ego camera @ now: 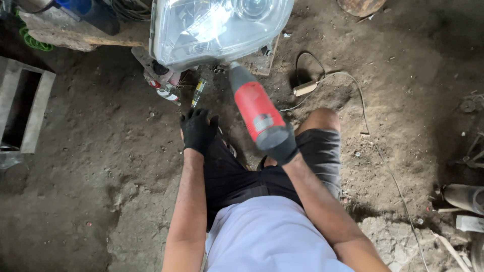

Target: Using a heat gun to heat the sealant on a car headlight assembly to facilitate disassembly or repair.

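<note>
Heat gun [256, 112] gripped in gloved right hand [283, 146], nozzle aimed at headlight [217, 27] propped on dirt floor [91, 151]. Left hand [197, 132] rested on knee, fingers loose, nothing held. Step judged: lens edge heating. Steady nozzle sweep required next.

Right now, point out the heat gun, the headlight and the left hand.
heat gun [256, 108], head view, middle of its red body.
headlight [212, 27], head view, centre of the clear lens.
left hand [197, 131], head view, back of the black glove.
</note>
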